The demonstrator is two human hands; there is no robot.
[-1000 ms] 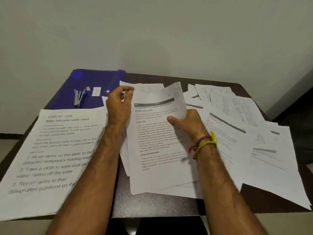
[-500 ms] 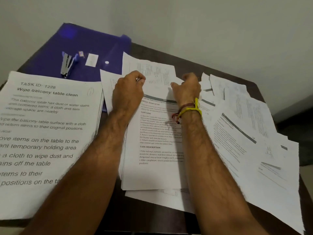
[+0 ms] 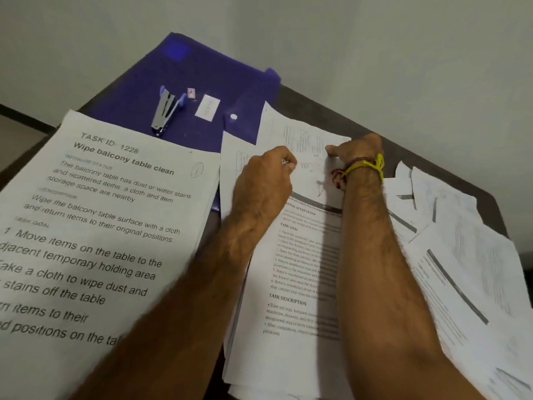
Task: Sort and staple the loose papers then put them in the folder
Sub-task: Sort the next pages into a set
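My curled left hand (image 3: 264,180) and right hand (image 3: 356,153) pinch the paper stack's (image 3: 300,272) far edge; its length runs away from me.

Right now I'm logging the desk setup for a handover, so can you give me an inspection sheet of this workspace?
Surface: dark table, mostly covered by paper.
Job's things: purple folder at the far left, closed, with a stapler lying on it; a stack of papers in the middle; a large-print sheet on the left; loose papers spread on the right.
Clutter: small white slip and a tiny label on the folder.
Hands: left hand and right hand both rest on the top of the middle stack; whether either grip is closed on a sheet cannot be told.
Cables: nothing seen.
Surroundings: plain wall behind the table.
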